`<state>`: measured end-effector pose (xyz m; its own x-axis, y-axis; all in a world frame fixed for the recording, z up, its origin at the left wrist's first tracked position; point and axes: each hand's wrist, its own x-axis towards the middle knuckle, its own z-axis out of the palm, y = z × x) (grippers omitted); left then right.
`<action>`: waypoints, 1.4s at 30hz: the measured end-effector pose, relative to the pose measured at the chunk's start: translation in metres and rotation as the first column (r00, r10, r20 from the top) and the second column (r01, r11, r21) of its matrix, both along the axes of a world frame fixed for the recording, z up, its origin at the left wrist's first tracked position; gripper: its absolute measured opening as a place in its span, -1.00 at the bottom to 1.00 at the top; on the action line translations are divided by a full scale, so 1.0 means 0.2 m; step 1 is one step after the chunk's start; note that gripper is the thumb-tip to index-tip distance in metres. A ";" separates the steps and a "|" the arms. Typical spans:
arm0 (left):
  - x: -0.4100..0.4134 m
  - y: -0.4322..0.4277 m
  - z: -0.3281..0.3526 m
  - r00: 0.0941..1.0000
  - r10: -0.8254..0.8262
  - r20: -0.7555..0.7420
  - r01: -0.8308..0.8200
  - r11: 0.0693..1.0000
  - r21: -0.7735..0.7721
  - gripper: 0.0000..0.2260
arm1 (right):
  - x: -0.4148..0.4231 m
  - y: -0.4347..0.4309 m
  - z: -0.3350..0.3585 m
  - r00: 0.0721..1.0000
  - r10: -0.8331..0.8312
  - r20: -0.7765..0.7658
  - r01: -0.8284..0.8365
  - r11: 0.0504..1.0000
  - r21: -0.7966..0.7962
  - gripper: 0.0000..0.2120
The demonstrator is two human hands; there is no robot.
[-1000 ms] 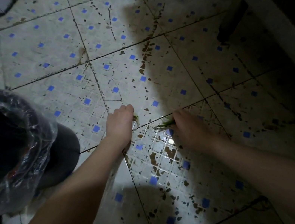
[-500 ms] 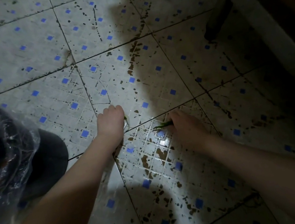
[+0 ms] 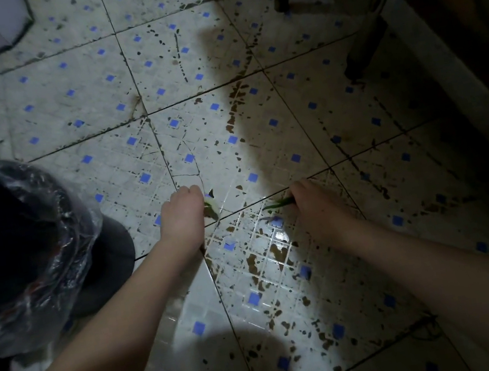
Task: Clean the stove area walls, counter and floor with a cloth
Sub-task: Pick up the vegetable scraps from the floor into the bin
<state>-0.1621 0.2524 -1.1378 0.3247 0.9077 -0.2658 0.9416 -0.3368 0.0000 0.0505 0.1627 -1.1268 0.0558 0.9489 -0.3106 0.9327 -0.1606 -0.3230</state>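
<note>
Both my hands are down on the dirty tiled floor [image 3: 224, 117], white tiles with blue squares and brown stains. My left hand [image 3: 183, 214] is closed around pale green vegetable scraps [image 3: 212, 208] that stick out by the thumb. About a hand's width to the right, my right hand [image 3: 316, 202] pinches thin green stems [image 3: 277, 203] lying on a grout line. No cloth is visible.
A black bin lined with a clear plastic bag [image 3: 16, 251] stands at the left, close to my left forearm. Dark furniture legs [image 3: 366, 42] and a pale ledge [image 3: 463, 101] rise at the upper right. A wet shiny patch [image 3: 278, 238] lies between my hands.
Both hands stay at the same spot on the floor, gripping the green scraps. Only my head view has shifted slightly.
</note>
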 end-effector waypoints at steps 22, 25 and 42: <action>-0.21 -0.12 0.54 0.978 0.014 0.207 -0.075 0.955 0.288 -0.67 | -0.20 0.04 0.35 0.993 0.095 0.069 -0.109 0.965 0.238 -0.88; -0.29 -0.14 0.63 0.978 0.025 0.206 -0.094 0.939 0.330 -0.70 | -0.23 0.03 0.40 0.986 0.117 0.121 -0.146 0.953 0.264 -0.82; -0.80 -0.27 0.82 0.914 0.328 0.238 -0.397 0.844 0.361 -0.81 | -0.53 0.10 0.51 0.948 0.302 0.104 -0.319 0.880 0.353 -0.95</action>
